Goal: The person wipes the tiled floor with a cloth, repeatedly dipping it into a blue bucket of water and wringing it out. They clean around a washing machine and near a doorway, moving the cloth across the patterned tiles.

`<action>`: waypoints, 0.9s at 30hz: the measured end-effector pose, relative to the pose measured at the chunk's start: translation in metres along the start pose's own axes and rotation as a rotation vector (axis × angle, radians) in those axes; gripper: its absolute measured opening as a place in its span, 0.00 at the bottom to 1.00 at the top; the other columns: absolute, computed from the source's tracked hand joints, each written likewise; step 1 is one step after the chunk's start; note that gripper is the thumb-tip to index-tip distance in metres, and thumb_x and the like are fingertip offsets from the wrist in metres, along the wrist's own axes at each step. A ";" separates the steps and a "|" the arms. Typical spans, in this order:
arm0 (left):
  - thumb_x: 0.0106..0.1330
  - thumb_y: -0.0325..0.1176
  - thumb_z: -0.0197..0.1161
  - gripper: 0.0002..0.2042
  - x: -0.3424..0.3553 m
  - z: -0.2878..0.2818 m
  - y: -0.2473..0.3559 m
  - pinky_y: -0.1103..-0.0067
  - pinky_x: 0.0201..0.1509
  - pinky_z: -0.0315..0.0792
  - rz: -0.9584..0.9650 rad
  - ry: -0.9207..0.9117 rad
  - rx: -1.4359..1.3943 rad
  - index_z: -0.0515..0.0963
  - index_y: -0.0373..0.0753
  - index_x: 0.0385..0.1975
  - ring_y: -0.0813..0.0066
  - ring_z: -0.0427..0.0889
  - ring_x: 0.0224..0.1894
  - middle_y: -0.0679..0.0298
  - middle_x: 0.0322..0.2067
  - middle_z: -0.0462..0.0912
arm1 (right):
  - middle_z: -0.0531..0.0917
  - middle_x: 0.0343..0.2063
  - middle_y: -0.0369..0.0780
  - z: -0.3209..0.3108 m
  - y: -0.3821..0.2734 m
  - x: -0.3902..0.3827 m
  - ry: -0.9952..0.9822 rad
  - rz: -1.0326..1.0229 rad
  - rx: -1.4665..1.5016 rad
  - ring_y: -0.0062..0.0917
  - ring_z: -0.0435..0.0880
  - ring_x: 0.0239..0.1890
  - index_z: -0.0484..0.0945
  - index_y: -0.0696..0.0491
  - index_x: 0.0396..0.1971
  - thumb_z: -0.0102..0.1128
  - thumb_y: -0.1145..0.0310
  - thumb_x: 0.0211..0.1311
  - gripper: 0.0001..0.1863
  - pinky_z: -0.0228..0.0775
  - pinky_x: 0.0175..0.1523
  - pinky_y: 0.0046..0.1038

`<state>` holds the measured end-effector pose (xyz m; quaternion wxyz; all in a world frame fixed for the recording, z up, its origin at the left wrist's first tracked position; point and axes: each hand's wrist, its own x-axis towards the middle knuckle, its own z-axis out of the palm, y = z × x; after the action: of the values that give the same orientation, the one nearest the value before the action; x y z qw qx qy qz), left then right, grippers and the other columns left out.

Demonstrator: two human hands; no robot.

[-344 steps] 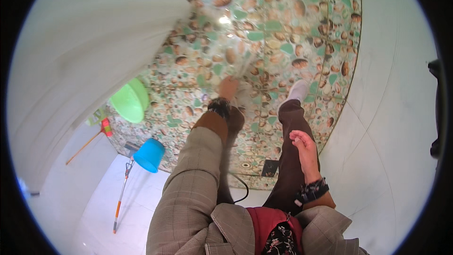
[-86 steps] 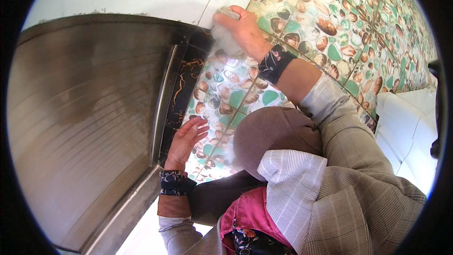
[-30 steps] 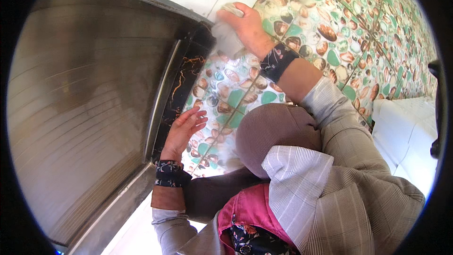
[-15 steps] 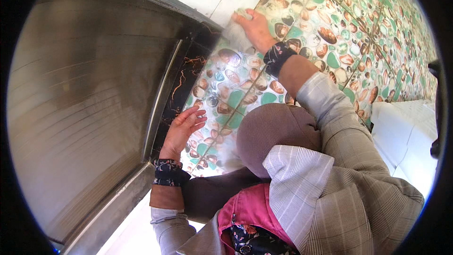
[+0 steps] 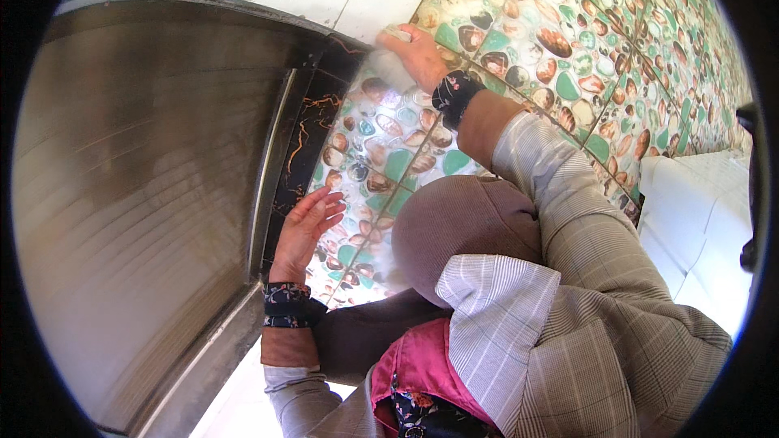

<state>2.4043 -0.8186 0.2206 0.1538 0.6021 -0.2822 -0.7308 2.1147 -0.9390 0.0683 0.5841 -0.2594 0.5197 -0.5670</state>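
Observation:
My right hand (image 5: 415, 57) reaches to the far corner where the pebble-patterned floor (image 5: 393, 126) meets the white wall. Its fingers are closed over a pale, greyish rag (image 5: 391, 71), pressed against the tiles; the rag's outline is blurred. My left hand (image 5: 304, 231) hovers by the black door-sill strip (image 5: 304, 142), its fingers loosely spread with nothing in them. Between the two hands lie shiny tiles printed with green, brown and white stones.
A large brown door panel (image 5: 154, 195) with a metal edge fills the left side. The white wall (image 5: 357, 0) runs along the top. My bent knee (image 5: 462, 231) is in the middle, and a white box-like object (image 5: 694, 227) stands at the right.
My right hand has slid with the rag slightly left and nearer, along the wall's foot. My left hand has barely moved; the whole view has shifted a little.

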 end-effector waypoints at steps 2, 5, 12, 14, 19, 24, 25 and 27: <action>0.67 0.33 0.52 0.18 0.002 0.000 0.000 0.75 0.54 0.71 -0.002 -0.005 0.010 0.66 0.32 0.55 0.66 0.76 0.49 0.53 0.49 0.74 | 0.81 0.29 0.37 0.004 -0.008 -0.002 -0.003 -0.038 -0.071 0.17 0.78 0.28 0.76 0.60 0.39 0.64 0.64 0.54 0.17 0.70 0.35 0.18; 0.67 0.33 0.52 0.19 0.003 0.000 -0.001 0.75 0.54 0.71 -0.011 -0.003 0.007 0.66 0.32 0.55 0.66 0.76 0.49 0.53 0.49 0.74 | 0.82 0.29 0.39 0.008 -0.017 -0.006 -0.010 -0.003 -0.090 0.19 0.79 0.29 0.77 0.60 0.38 0.64 0.61 0.53 0.19 0.70 0.37 0.21; 0.67 0.33 0.52 0.18 0.002 0.000 -0.002 0.75 0.54 0.71 0.001 -0.003 0.014 0.66 0.33 0.55 0.66 0.76 0.49 0.53 0.49 0.74 | 0.81 0.30 0.39 0.009 -0.023 -0.010 -0.035 0.004 0.021 0.18 0.79 0.27 0.74 0.60 0.42 0.64 0.62 0.54 0.20 0.72 0.33 0.20; 0.68 0.32 0.50 0.17 0.002 0.000 -0.002 0.74 0.54 0.71 0.001 -0.010 0.007 0.66 0.33 0.55 0.66 0.76 0.50 0.53 0.50 0.74 | 0.81 0.30 0.39 0.008 -0.021 -0.010 0.022 -0.013 -0.047 0.19 0.80 0.28 0.74 0.60 0.42 0.63 0.62 0.54 0.20 0.73 0.33 0.20; 0.68 0.33 0.51 0.18 0.001 0.002 -0.001 0.74 0.54 0.71 0.002 0.002 0.020 0.66 0.33 0.55 0.66 0.76 0.49 0.53 0.49 0.74 | 0.82 0.30 0.40 0.012 -0.020 -0.008 0.000 0.043 -0.023 0.20 0.79 0.30 0.76 0.61 0.39 0.64 0.61 0.53 0.20 0.71 0.37 0.22; 0.67 0.33 0.52 0.18 0.000 0.004 0.001 0.74 0.54 0.71 0.004 0.018 0.038 0.66 0.33 0.55 0.65 0.76 0.49 0.53 0.49 0.74 | 0.81 0.30 0.39 0.017 -0.030 -0.015 -0.078 -0.083 -0.027 0.20 0.81 0.30 0.75 0.60 0.40 0.64 0.61 0.54 0.20 0.74 0.34 0.21; 0.67 0.33 0.52 0.18 0.000 0.005 0.002 0.74 0.54 0.71 0.004 0.012 0.040 0.66 0.33 0.55 0.65 0.76 0.49 0.53 0.49 0.74 | 0.81 0.30 0.39 0.018 -0.033 -0.017 -0.024 -0.093 -0.155 0.20 0.81 0.30 0.75 0.60 0.39 0.63 0.61 0.54 0.19 0.74 0.35 0.21; 0.67 0.32 0.52 0.18 -0.002 0.006 0.002 0.74 0.55 0.71 -0.018 0.030 0.031 0.66 0.33 0.55 0.65 0.76 0.50 0.53 0.49 0.74 | 0.81 0.30 0.38 0.021 -0.038 -0.019 -0.039 0.034 -0.073 0.20 0.80 0.30 0.75 0.61 0.40 0.63 0.61 0.54 0.19 0.74 0.35 0.21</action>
<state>2.3986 -0.8182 0.2240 0.1421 0.6180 -0.2857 -0.7185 2.1226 -0.9355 0.1152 0.5940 -0.2827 0.5329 -0.5322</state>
